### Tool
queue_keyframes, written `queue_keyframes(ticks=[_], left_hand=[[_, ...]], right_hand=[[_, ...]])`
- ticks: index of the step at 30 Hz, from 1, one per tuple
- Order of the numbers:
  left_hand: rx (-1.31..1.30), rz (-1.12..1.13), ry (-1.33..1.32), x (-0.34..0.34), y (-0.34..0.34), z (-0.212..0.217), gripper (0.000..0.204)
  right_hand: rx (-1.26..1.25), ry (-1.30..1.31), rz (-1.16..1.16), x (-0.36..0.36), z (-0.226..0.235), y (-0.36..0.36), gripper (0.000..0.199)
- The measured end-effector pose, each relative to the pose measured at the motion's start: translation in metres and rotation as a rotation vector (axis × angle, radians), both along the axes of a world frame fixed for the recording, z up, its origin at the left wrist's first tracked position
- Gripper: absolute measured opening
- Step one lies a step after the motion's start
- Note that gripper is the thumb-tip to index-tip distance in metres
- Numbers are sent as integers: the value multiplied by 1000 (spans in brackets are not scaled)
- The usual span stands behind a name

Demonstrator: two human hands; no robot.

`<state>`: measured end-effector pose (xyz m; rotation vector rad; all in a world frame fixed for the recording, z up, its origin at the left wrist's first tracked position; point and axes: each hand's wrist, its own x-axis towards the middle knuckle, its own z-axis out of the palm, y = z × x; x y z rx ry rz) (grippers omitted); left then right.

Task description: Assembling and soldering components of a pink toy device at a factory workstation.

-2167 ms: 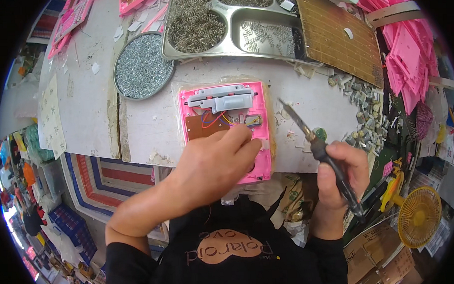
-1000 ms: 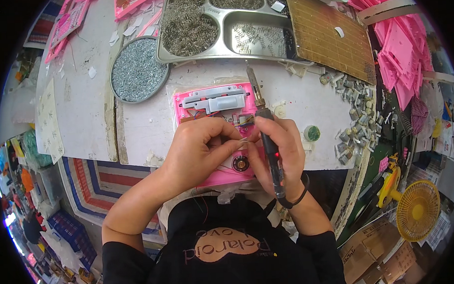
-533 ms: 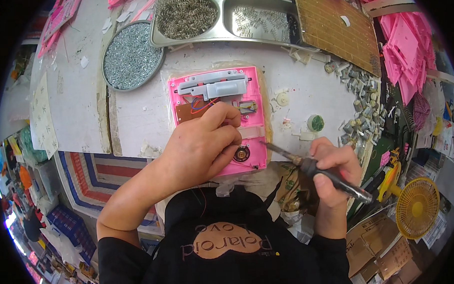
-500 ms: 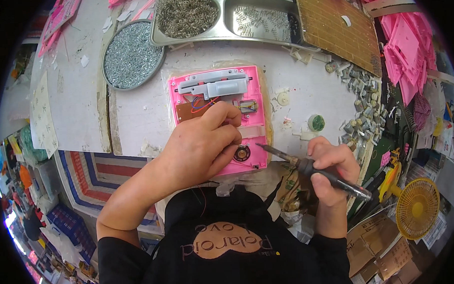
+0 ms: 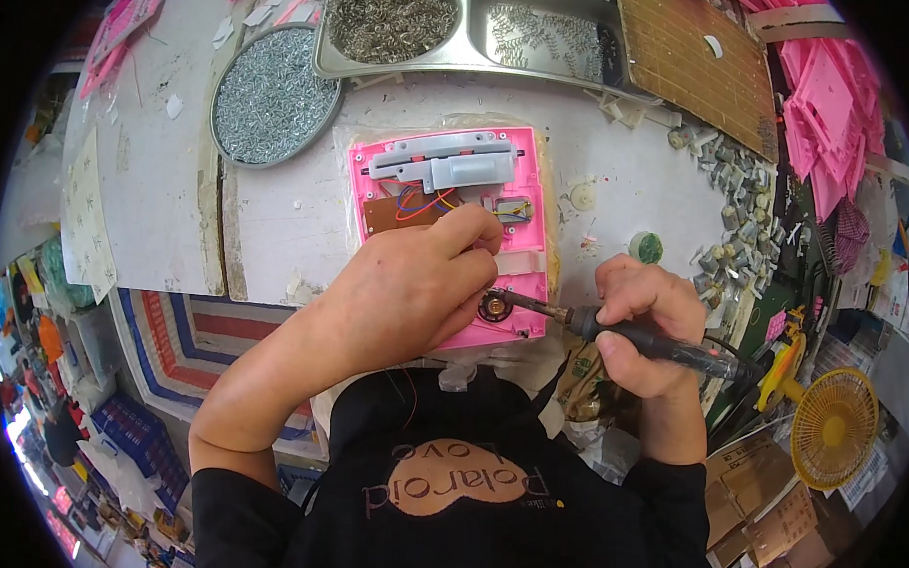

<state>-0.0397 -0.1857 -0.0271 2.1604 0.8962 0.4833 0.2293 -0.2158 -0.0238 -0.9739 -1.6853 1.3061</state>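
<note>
A pink plastic housing (image 5: 533,186) lies open on the table in front of me. Inside are a long grey plastic part (image 5: 471,170), a brown circuit board (image 5: 384,215) with red and blue wires, a small motor-like metal part (image 5: 513,211) and a round speaker (image 5: 494,309). My left hand (image 5: 414,280) rests over the housing's left side, its fingers bent and closed beside the speaker; whatever they pinch is hidden. In my right hand (image 5: 661,322) is a soldering iron (image 5: 583,323), held by its dark handle. Its tip reaches the speaker's upper edge, close to my left fingertips.
Screws fill a round tray (image 5: 218,117) at the far left. Behind the housing, a metal compartment tray (image 5: 472,58) holds springs. A brown board (image 5: 702,65), many small metal parts (image 5: 737,199) and a green round piece (image 5: 646,246) lie rightward. A yellow fan (image 5: 833,431) stands right.
The soldering iron has moved left and slightly down, its tip now at the speaker instead of beside the housing's right edge. My left hand stays over the housing; the whole view has shifted slightly.
</note>
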Motion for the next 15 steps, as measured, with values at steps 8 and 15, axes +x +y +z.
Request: queue_keyframes(ticks=[8, 15], left_hand=[[-8, -4, 4, 0, 0, 0, 15], [1, 1, 21, 1, -1, 0, 14]], right_hand=[[96, -70, 30, -6, 5, 7, 17], [328, -131, 83, -12, 15, 9, 18]])
